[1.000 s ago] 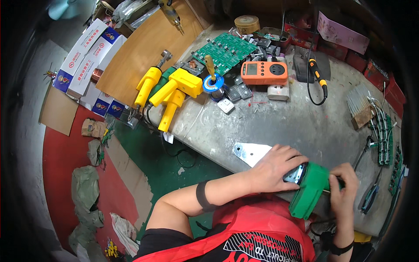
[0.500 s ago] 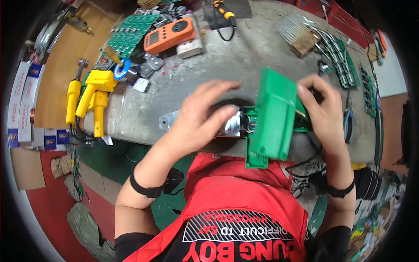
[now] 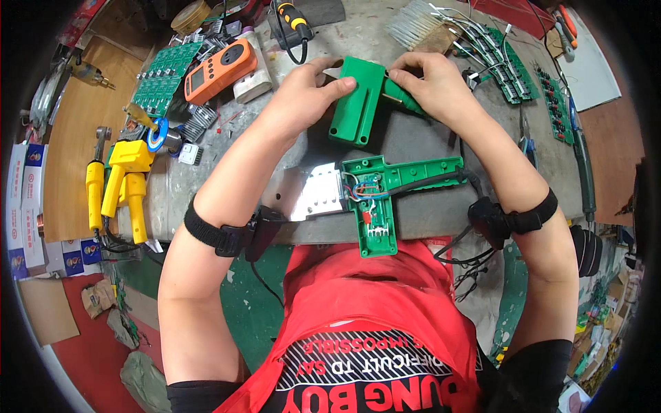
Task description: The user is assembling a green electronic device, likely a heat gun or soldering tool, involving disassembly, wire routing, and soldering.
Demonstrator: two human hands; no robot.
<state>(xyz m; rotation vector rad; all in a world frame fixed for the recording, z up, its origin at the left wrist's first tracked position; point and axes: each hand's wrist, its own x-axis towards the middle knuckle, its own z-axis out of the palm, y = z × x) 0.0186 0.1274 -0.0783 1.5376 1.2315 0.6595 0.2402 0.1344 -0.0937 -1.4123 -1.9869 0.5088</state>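
Observation:
Beyond the opened tool, a green plastic housing cover (image 3: 358, 103) is held off the bench between both hands. My left hand (image 3: 310, 93) is closed on its left edge, thumb on the outer face. My right hand (image 3: 430, 86) is closed around the cover's handle part at the right, fingers partly hidden. Nearer me, the matching green housing half (image 3: 382, 241) lies with its inside up at the bench edge. Within it show a small circuit board (image 3: 370, 196), coloured wires and a black cable running along the handle. A shiny metal plate (image 3: 320, 193) sticks out to its left.
Left on the bench are yellow tool bodies (image 3: 127, 162), a solder reel (image 3: 160, 135), green circuit boards (image 3: 162, 82) and an orange meter (image 3: 220, 69). A soldering iron (image 3: 295, 22) sits at the back. Wired boards (image 3: 499, 69) and metal tubes (image 3: 416, 26) lie far right.
The green cover has moved up and left, off the lower half, exposing the wiring. My left hand, open before, now grips the cover's left edge. My right hand travelled away with it.

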